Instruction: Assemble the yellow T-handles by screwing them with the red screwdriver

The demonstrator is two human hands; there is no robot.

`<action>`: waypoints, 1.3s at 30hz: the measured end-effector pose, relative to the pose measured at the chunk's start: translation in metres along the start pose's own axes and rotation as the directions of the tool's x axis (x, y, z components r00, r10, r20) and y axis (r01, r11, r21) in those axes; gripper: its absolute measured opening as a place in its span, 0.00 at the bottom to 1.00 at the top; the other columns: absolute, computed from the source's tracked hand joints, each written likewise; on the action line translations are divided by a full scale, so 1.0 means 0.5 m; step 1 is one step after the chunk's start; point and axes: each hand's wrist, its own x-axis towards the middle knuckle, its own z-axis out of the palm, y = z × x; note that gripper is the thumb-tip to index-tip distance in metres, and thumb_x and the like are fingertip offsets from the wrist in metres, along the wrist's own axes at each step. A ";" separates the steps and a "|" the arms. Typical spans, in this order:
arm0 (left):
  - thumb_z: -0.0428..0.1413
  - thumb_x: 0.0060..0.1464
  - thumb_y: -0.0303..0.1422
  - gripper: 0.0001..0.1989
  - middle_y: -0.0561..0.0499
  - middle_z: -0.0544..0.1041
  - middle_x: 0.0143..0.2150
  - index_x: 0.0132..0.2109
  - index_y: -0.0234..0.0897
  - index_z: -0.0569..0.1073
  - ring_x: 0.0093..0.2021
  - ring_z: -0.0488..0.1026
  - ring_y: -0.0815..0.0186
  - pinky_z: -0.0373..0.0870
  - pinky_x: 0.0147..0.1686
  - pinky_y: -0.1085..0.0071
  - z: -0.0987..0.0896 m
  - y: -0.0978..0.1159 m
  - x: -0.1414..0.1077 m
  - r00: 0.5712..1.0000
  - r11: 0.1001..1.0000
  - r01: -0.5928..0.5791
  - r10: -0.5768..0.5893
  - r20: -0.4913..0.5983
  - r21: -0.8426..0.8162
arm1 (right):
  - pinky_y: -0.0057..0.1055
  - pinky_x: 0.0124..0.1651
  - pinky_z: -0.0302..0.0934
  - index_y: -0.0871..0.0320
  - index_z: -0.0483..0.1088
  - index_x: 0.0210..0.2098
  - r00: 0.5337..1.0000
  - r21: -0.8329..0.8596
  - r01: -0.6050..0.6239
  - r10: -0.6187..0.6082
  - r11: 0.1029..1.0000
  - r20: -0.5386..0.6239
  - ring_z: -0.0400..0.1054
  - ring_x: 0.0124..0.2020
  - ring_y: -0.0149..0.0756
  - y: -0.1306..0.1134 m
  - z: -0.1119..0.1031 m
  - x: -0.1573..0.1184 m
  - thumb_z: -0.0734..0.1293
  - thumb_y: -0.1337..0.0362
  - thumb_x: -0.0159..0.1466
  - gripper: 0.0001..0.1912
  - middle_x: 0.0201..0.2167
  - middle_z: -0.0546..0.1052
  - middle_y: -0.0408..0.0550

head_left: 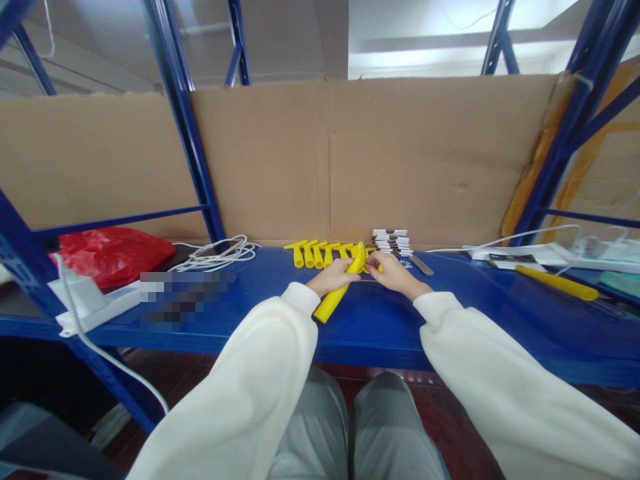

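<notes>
Below the counter's near edge, the wearer's grey-trousered legs (313,427) are tucked in close, so both white sleeves (267,360) reach forward over the blue counter (270,297). Between the cuffs lies the yellow tool (331,305), its thick handle slanting back toward the body and its head pointing away. The left hand (334,276) is closed around the upper handle, probably to steady it while leaving the head free to work on. At that head the right hand (393,272) has its fingers drawn together in a narrow pinch; whether they grip something small or only the tool, I cannot tell.

Just right of this hand a flat grey strip (421,265) lies on the counter, within easy reach. Beyond the hands, similar yellow pieces (319,257) stand side by side, their open round ends facing the wearer, likely lined up for tidy access. Beside them rises a stack of white-and-dark packets (391,243), perhaps piled to save room. Farthest back, a cardboard panel (425,160) closes off the counter, seemingly as a screen.
</notes>
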 end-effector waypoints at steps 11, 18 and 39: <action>0.58 0.44 0.26 0.09 0.55 0.74 0.29 0.36 0.32 0.76 0.30 0.70 0.67 0.67 0.34 0.70 0.004 0.026 -0.012 1.000 1.000 0.013 -0.014 0.016 0.026 | 0.32 0.37 0.61 0.57 0.69 0.33 0.999 -0.047 -0.020 0.022 0.999 0.034 0.70 0.32 0.39 -0.015 -0.007 -0.003 0.62 0.69 0.63 0.05 0.33 0.77 0.51; 0.57 0.44 0.26 0.04 0.56 0.70 0.26 0.32 0.33 0.73 0.28 0.67 0.68 0.64 0.30 0.73 0.004 0.025 -0.014 0.999 0.995 0.023 -0.021 -0.029 0.094 | 0.29 0.35 0.60 0.56 0.69 0.32 1.000 -0.025 0.021 -0.020 0.999 0.022 0.69 0.30 0.36 -0.009 -0.004 -0.003 0.63 0.71 0.61 0.05 0.31 0.77 0.48; 0.59 0.44 0.29 0.11 0.53 0.76 0.30 0.38 0.31 0.78 0.34 0.72 0.63 0.69 0.38 0.68 -0.001 0.015 -0.010 1.000 0.991 0.006 -0.003 -0.026 0.130 | 0.29 0.34 0.60 0.56 0.69 0.32 1.000 -0.015 0.003 -0.003 1.000 0.026 0.69 0.30 0.36 -0.014 -0.008 -0.005 0.64 0.69 0.60 0.03 0.31 0.77 0.48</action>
